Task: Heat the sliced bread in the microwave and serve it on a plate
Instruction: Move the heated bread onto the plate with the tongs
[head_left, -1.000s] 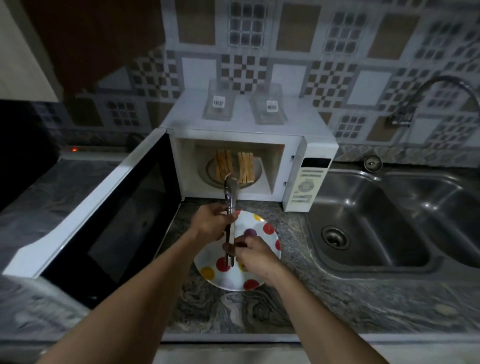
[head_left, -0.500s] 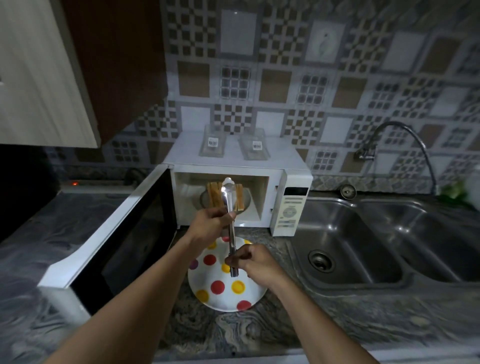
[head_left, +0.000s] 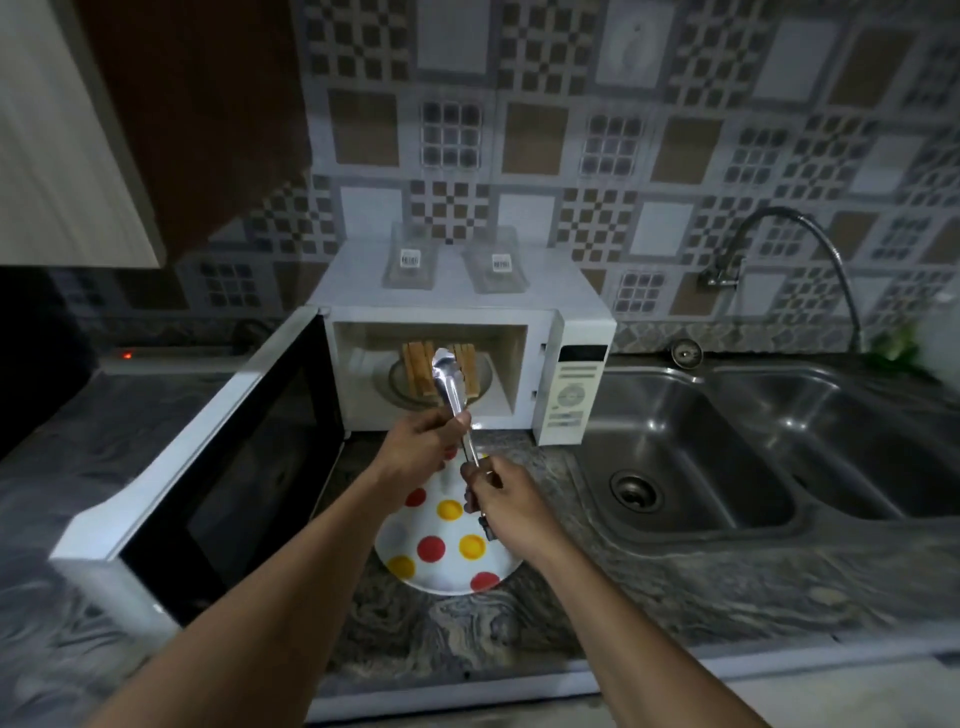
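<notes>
The gray stone counter (head_left: 519, 623) fills the bottom of the frame, and the white microwave (head_left: 582, 332) sits on it in the middle, up against the wall. Its door (head_left: 223, 467) swings wide to the left, so the way in is free. The spotted plate (head_left: 441, 577) lies on the counter right in front of the opening, likely so the bread has a short trip. Above the plate, the left hand (head_left: 415, 447) wraps around the middle of the metal tongs (head_left: 451, 387), and the right hand (head_left: 511, 506) pinches their bottom end — maybe to get them ready to open. The tong arms look pressed together and hold nothing. The bread slices (head_left: 415, 369) stand on edge in two small stacks on the glass tray inside the microwave — not yet on the plate.
</notes>
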